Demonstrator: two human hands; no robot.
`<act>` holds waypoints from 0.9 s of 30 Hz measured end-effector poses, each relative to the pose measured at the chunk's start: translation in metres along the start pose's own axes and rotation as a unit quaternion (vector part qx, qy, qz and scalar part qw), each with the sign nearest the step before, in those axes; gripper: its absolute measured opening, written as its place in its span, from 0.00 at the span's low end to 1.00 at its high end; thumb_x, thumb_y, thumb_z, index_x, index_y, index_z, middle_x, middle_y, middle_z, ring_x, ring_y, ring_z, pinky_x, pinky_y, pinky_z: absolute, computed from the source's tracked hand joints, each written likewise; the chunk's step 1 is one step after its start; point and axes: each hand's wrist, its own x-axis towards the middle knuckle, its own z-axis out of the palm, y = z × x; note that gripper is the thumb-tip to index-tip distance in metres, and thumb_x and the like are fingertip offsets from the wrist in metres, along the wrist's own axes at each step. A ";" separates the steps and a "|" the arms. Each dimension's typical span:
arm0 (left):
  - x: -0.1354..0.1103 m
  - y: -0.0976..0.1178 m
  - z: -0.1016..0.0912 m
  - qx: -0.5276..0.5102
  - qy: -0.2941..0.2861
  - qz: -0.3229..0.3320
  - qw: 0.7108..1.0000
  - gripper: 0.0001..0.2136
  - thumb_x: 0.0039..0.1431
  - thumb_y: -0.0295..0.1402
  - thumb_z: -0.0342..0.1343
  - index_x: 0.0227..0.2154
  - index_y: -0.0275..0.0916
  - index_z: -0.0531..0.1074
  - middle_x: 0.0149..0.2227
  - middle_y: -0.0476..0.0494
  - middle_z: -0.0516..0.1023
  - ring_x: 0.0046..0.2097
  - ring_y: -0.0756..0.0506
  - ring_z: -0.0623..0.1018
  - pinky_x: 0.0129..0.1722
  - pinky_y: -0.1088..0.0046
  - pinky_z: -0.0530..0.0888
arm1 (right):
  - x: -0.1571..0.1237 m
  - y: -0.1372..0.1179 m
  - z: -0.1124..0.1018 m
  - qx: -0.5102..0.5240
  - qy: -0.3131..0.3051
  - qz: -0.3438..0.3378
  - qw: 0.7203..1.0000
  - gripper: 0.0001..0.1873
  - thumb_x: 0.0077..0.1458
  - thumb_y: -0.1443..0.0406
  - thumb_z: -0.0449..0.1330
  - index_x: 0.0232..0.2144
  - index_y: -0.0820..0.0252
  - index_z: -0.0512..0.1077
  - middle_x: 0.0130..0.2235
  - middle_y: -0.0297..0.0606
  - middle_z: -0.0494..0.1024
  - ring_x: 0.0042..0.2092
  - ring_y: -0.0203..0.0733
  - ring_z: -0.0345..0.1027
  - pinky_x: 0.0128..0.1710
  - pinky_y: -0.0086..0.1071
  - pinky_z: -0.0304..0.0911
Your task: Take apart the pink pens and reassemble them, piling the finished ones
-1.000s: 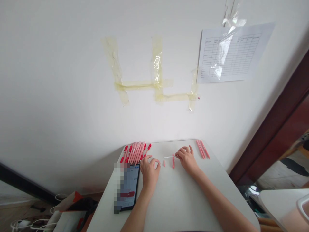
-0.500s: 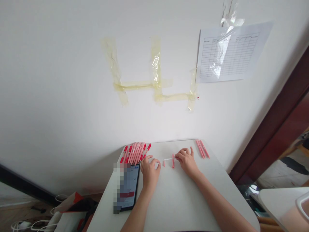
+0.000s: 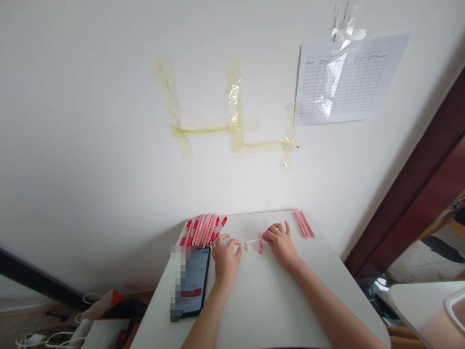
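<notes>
My right hand (image 3: 280,243) pinches one end of a thin whitish pen refill (image 3: 253,240), which points left toward my other hand. Thumb and forefinger of my left hand (image 3: 225,254) are brought together in a pinch; a small pinkish bit shows at their tips, too small to name. Between the hands, a pink pen barrel (image 3: 260,246) lies on the white table, partly crossed by the refill. A short pink pen piece (image 3: 246,246) lies to its left, just under the refill's free end.
Several pink pens (image 3: 205,230), some red-ended, lie in a row at the back left. A phone (image 3: 194,286) sits left of my left forearm. Three pink pens (image 3: 304,224) lie at the back right. The wall (image 3: 109,169) borders the table's (image 3: 269,310) far edge.
</notes>
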 end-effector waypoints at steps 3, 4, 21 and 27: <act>-0.001 0.000 0.001 0.001 -0.006 0.004 1.000 0.04 0.53 0.28 0.62 0.29 0.45 0.80 0.49 0.40 0.73 0.53 0.38 0.72 0.53 0.53 0.69 | 0.000 -0.001 0.001 0.002 0.001 -0.001 1.000 0.09 0.64 0.69 0.57 0.38 0.50 0.76 0.39 0.35 0.77 0.52 0.48 0.65 0.66 0.66 0.39; -0.001 -0.001 0.001 0.002 -0.007 0.008 1.000 0.05 0.52 0.28 0.62 0.30 0.45 0.80 0.49 0.40 0.73 0.53 0.38 0.72 0.53 0.53 0.69 | 0.000 -0.001 0.001 0.002 0.001 -0.003 1.000 0.09 0.64 0.69 0.57 0.39 0.50 0.76 0.39 0.35 0.77 0.52 0.48 0.64 0.66 0.66 0.39; -0.001 -0.003 0.006 -0.015 -0.017 0.057 0.998 0.05 0.54 0.30 0.61 0.30 0.47 0.81 0.48 0.41 0.73 0.54 0.38 0.72 0.55 0.51 0.71 | 0.000 -0.007 -0.005 0.001 0.008 -0.031 0.999 0.09 0.65 0.68 0.57 0.39 0.49 0.76 0.40 0.36 0.77 0.51 0.47 0.66 0.67 0.64 0.41; -0.002 -0.005 0.005 -0.017 -0.019 0.068 0.997 0.05 0.57 0.31 0.59 0.31 0.46 0.80 0.49 0.40 0.73 0.54 0.38 0.72 0.56 0.50 0.70 | -0.001 -0.005 -0.006 0.010 -0.006 -0.029 1.000 0.09 0.64 0.68 0.58 0.41 0.49 0.76 0.40 0.35 0.77 0.51 0.46 0.66 0.67 0.62 0.42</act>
